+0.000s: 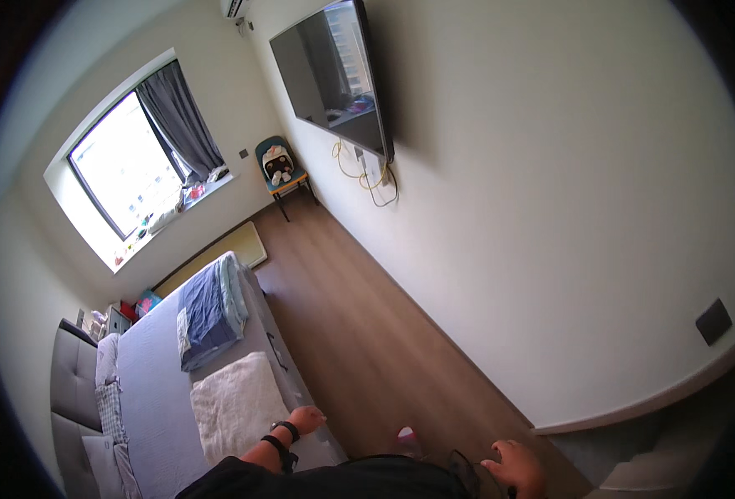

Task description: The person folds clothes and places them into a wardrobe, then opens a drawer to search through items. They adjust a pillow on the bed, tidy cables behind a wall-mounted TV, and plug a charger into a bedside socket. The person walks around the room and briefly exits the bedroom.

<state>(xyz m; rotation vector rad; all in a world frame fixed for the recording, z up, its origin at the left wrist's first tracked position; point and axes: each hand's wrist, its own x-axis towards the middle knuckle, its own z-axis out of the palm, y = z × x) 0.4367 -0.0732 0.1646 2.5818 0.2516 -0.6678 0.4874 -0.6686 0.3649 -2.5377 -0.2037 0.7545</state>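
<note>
Over the foot end of the bed, my left hand (307, 420) hangs with its fingers bunched together. A black watch and a black band are on that wrist. Whether its fingers are closed is too small to tell. Nearest to it lies a folded cream blanket (236, 405) on the bed (149, 380). At the lower right, my right hand (517, 466) is above the floor, thumb and fingers apart, holding nothing I can see. A thin black cable (464, 465) loops beside it. One foot in a pink-and-white slipper (407, 433) shows below.
Wood flooring (367, 324) runs between the bed and the wall. A folded blue quilt (211, 318) lies farther up the bed. A television (336, 75) hangs on the wall, yellow and dark cables (373, 181) below it. A chair (280, 168) stands in the corner near the window (130, 162).
</note>
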